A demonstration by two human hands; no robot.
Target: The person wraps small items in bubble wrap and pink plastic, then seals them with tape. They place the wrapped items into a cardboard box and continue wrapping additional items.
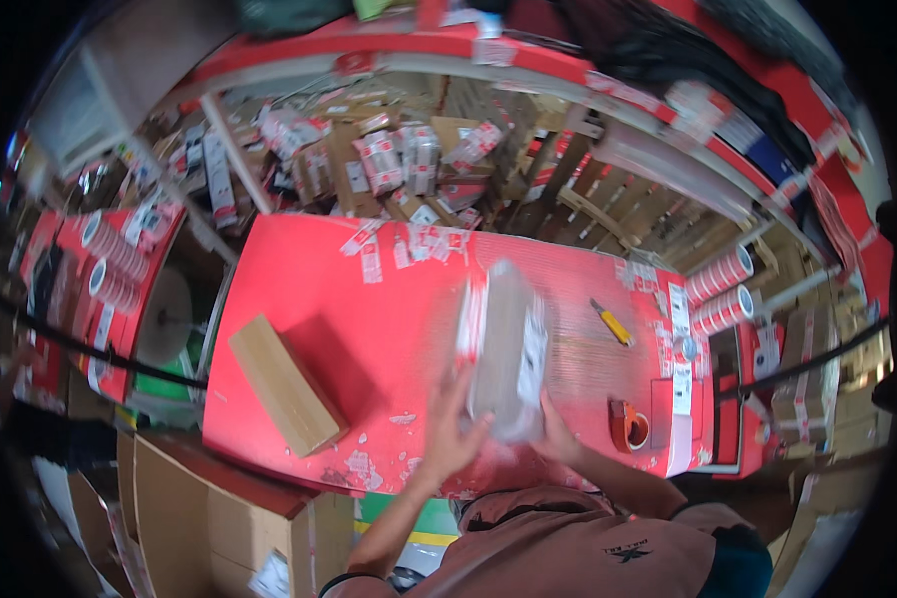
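Between my two hands is a long parcel (499, 351), wrapped in clear plastic with red-and-white tape and a white label on it; motion blurs its outline. My left hand (454, 430) grips its left side near the close end, thumb on top. On the opposite side my right hand (558, 433) holds the lower right edge, its fingers partly hidden by the parcel. Left of them, a plain brown cardboard box (288, 385) lies at a slant on the red tabletop (411, 336). An orange tape dispenser (628, 426) and a yellow utility knife (611, 321) lie to the right.
Rolls of red-and-white tape (721, 291) stand at the table's right end. A large open carton (247, 516) sits at the front left. Beyond the far edge are piled parcels (389, 161) and a wooden pallet (628, 202). At far left, part of another person's arm (15, 374) shows.
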